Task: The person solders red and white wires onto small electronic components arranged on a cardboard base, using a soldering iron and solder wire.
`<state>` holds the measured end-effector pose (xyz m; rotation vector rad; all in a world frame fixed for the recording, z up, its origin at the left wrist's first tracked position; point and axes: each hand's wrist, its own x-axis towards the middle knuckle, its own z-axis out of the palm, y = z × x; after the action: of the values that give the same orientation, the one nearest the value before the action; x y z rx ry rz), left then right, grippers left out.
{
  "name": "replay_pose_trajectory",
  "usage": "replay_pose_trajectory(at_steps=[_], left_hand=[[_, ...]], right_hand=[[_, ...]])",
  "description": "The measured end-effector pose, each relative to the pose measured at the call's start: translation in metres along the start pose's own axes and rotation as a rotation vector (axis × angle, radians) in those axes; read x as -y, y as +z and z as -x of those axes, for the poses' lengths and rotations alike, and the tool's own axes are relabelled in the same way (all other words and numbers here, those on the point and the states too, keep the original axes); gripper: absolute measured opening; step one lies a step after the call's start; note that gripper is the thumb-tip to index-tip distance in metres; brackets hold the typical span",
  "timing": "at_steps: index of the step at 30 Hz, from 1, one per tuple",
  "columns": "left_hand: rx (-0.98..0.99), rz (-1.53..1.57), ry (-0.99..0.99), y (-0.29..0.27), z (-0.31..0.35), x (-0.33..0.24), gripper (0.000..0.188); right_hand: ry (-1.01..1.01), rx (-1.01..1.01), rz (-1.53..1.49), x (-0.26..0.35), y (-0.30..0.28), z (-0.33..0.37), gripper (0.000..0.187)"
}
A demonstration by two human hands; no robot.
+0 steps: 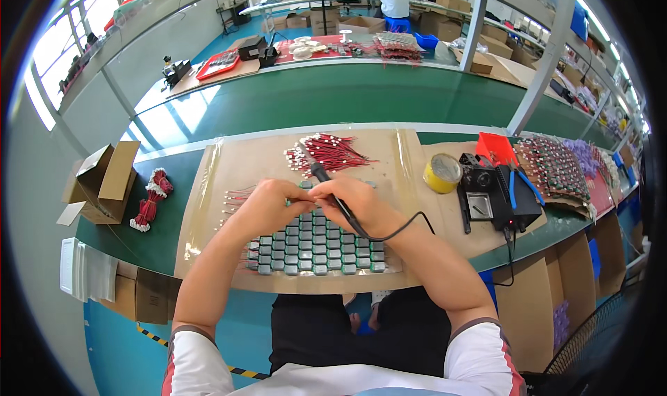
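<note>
My right hand (351,198) is closed around a soldering iron (321,173), whose tip points up and away to the left. Its fingertips meet those of my left hand (276,200), which is closed in a pinch. A thin reddish bit shows between the fingertips, too small to make out. Below both hands lies a block of small grey modules with green edges (306,246), set in close rows. Red wires (237,196) stick out at its left side. Just beyond my hands lies a pile of red wires with white connectors (326,151).
Brown board (194,240) covers the bench. On the right stand a yellow tin (442,172), a black soldering station (517,200), blue-handled pliers (514,187) and a red bin (495,148). Bundled red wires (149,201) and an open carton (104,184) sit left. A person (391,0) works far off.
</note>
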<state>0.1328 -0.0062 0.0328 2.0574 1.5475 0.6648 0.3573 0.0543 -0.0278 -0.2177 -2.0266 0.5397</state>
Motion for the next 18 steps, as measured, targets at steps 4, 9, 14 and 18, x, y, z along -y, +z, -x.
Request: replay_pose_trajectory(at_steps=[4,9,14,18], left_hand=[[0.049,0.118,-0.017,-0.011,0.001,0.015,0.018],[0.024,0.213,0.014,-0.015,0.003,0.036,0.015],[-0.038,0.293,0.047,-0.009,0.005,0.053,0.014],[-0.08,0.317,0.063,-0.006,0.012,0.059,0.013]], right_hand=[[0.103,-0.072,-0.008,0.005,0.001,0.0,0.031],[0.248,-0.042,-0.019,0.007,-0.001,0.003,0.026],[0.241,-0.019,-0.032,0.008,0.003,0.003,0.025],[0.285,0.001,-0.02,0.009,0.007,0.004,0.025]])
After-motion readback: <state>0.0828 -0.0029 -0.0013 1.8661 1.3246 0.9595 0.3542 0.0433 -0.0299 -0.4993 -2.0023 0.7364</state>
